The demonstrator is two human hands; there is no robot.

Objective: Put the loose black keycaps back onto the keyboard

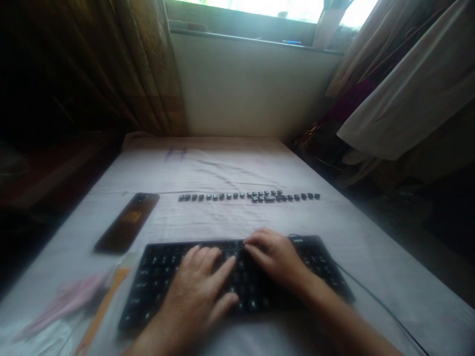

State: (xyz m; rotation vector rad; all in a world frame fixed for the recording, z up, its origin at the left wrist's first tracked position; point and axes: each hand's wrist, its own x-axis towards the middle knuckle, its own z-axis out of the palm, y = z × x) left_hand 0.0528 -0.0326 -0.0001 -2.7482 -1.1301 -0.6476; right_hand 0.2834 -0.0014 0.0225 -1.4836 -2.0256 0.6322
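A black computer keyboard (256, 291) lies on a pale cloth in front of me, with a cable running off to the right. My left hand (202, 282) rests over its left-middle keys, fingers spread and thumb apart. At the keyboard's upper edge, my right hand (272, 254) has thumb and fingertips pinched together; whatever is between them is too small or blurred to make out. Beyond the keyboard, several loose black keycaps (222, 197) lie in a line on the cloth, doubled into two rows toward the right.
A dark smartphone (128, 222) lies face down at the left. Nearer me are a flat orange handle (102, 311), a pink cloth (69, 301) and some white crumpled material (44, 341). The cloth-covered surface (208, 163) ends at a pale wall; curtains hang on both sides.
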